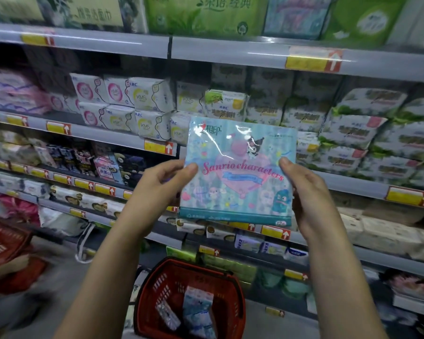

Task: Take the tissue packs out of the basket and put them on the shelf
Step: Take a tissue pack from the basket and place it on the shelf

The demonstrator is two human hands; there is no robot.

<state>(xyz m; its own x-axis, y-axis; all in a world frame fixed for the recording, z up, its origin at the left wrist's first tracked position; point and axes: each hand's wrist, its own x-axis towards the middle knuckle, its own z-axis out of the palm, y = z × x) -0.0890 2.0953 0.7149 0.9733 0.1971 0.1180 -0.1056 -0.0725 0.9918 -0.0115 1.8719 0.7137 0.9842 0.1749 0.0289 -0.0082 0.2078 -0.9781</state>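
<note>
Head view: in the middle of the frame your left hand (168,178) and right hand (309,192) each pinch a side of the blue tissue pack (238,172), up before the shelf (255,53). More packs (197,311) lie in the red basket (157,285) at the bottom.

The tissue pack (238,172) hides most fingers of my left hand (163,183) and right hand (307,192). The red basket (154,297) is cut by the bottom edge; lower left, another basket (0,243) is blurred and cropped.
</note>
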